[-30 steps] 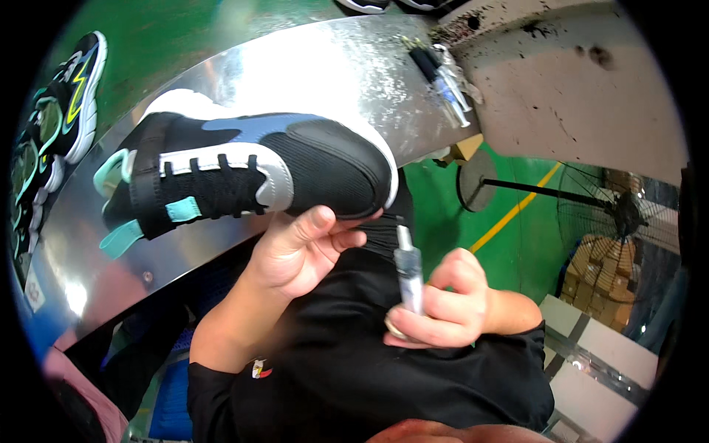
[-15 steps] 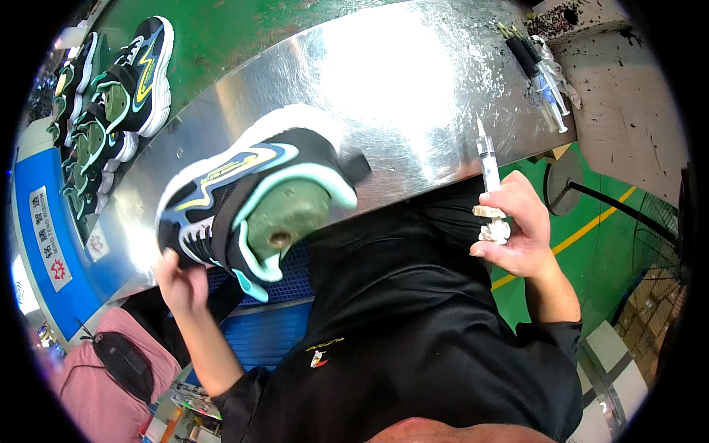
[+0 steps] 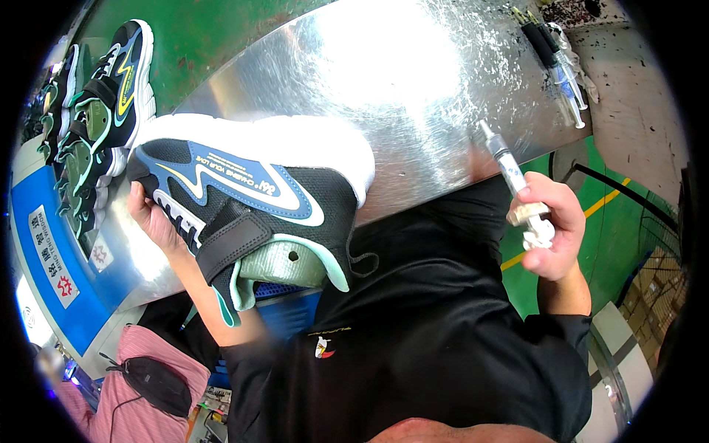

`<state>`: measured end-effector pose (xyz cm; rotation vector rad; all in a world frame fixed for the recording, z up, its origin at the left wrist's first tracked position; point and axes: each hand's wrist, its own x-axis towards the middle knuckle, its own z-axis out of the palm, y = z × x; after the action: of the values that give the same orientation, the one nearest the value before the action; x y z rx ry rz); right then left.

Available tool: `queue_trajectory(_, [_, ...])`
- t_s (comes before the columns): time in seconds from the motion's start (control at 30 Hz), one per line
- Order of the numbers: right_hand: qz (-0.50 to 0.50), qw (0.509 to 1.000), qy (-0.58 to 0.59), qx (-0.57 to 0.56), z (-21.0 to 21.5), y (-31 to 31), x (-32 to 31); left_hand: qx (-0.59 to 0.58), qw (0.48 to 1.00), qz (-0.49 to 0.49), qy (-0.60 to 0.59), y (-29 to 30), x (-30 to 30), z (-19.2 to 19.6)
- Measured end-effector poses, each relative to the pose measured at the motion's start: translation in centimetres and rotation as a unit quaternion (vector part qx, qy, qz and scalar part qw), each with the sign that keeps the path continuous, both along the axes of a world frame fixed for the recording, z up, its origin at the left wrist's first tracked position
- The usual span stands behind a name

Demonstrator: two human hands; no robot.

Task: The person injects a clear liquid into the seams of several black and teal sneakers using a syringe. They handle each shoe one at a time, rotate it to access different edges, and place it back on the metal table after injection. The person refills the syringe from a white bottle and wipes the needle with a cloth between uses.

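Note:
A black sneaker (image 3: 295,184) with a white sole, blue and yellow trim and mint lining is tilted on its side over the metal bench. My left hand (image 3: 156,225) grips it around the toe, thumb showing beside the laces. A green shoe last (image 3: 284,264) with a dark hole fills its opening. In my right hand (image 3: 559,221) is a clear syringe (image 3: 507,161), its nozzle pointing up and left. White and yellowish wrapping surrounds the plunger end between thumb and fingers. The syringe stays apart from the shoe.
Along the shiny metal bench (image 3: 413,148), several syringes (image 3: 557,66) with dark barrels lie at the far right. Several similar sneakers (image 3: 122,88) stand at the left, beyond a blue panel (image 3: 59,273). A person in a pink top (image 3: 159,347) is at lower left.
The sneaker has turned in my left hand, so more of its side and sole edge faces me. My right hand has shifted slightly right and down, tilting the syringe further left.

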<state>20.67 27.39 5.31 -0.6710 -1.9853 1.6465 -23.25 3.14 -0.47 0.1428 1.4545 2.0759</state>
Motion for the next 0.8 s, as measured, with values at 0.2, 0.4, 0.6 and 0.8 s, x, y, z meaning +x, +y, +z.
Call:
queue_trajectory(0.2, [0.128,0.908,0.289,-0.273,0.1,-0.8,-5.2,-0.042,0.989,0.059,0.129,-2.4,-2.2,-2.8])
queue_trajectory(0.4, [0.159,0.856,0.334,-0.362,-0.1,-2.2,-8.4,0.02,0.998,-0.025,0.054,-1.4,-1.4,-1.3])
queue_trajectory(0.6, [0.181,0.859,0.313,-0.363,-0.4,-2.3,-9.2,-0.009,0.995,0.014,0.095,-1.4,-1.2,-1.1])
queue_trajectory(0.8, [0.194,0.875,0.283,-0.341,-0.6,-2.1,-9.4,0.027,0.999,-0.023,0.035,-1.5,-1.4,-0.7])
